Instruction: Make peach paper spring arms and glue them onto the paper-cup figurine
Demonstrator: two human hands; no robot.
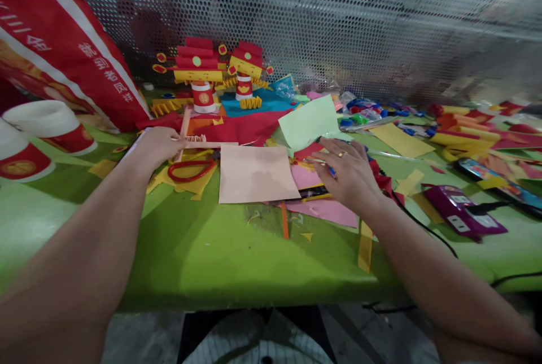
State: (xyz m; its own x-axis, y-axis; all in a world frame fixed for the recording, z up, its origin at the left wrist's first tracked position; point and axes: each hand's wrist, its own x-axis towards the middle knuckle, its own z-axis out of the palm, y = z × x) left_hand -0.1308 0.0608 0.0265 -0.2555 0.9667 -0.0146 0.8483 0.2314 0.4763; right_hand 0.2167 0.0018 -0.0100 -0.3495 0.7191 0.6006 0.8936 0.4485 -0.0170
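My left hand [157,147] is closed at the fingertips on a light pink paper strip [185,127], beside a pleated piece of the same paper. Just below lie red-handled scissors [191,171], their blades partly covered. Between my hands a flat peach paper sheet [258,175] rests on the table. Over the paper pile at right, my right hand [349,172] has its fingers curled around a slim pale thing with a blue part, too small to name. A light green sheet [311,121] lies tilted just behind that hand.
Two paper figures [199,62] with red hats stand at the back. Paper cups [51,124] and a large red bag [80,42] are at left. A purple power adapter [463,211] with a cable and a phone [499,183] lie right. Paper scraps cover the green table [203,273].
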